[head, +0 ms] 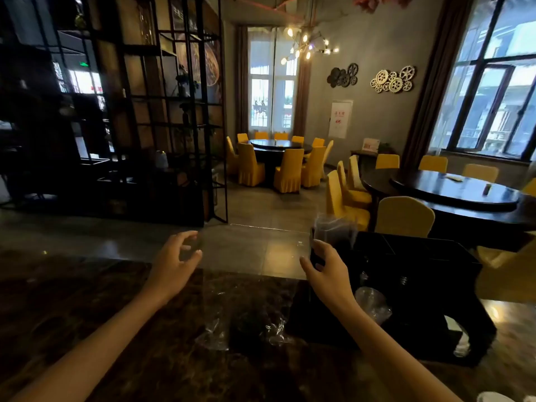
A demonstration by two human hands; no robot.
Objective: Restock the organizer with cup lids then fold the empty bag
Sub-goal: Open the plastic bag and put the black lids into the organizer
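A clear empty plastic bag (249,309) hangs spread flat between my two hands above the dark marble counter (87,300). Its crinkled lower end rests on the counter. My left hand (177,265) pinches the bag's upper left corner. My right hand (327,268) pinches the upper right corner, just in front of the black organizer (420,268). A stack of clear cup lids (333,227) stands up out of the organizer's left compartment, right behind my right hand's fingers.
Clear plastic cups (372,304) lie in the organizer's lower opening. Beyond the counter's far edge are a tiled floor, a black metal shelf divider (162,126) on the left and round dark tables with yellow-covered chairs (403,217).
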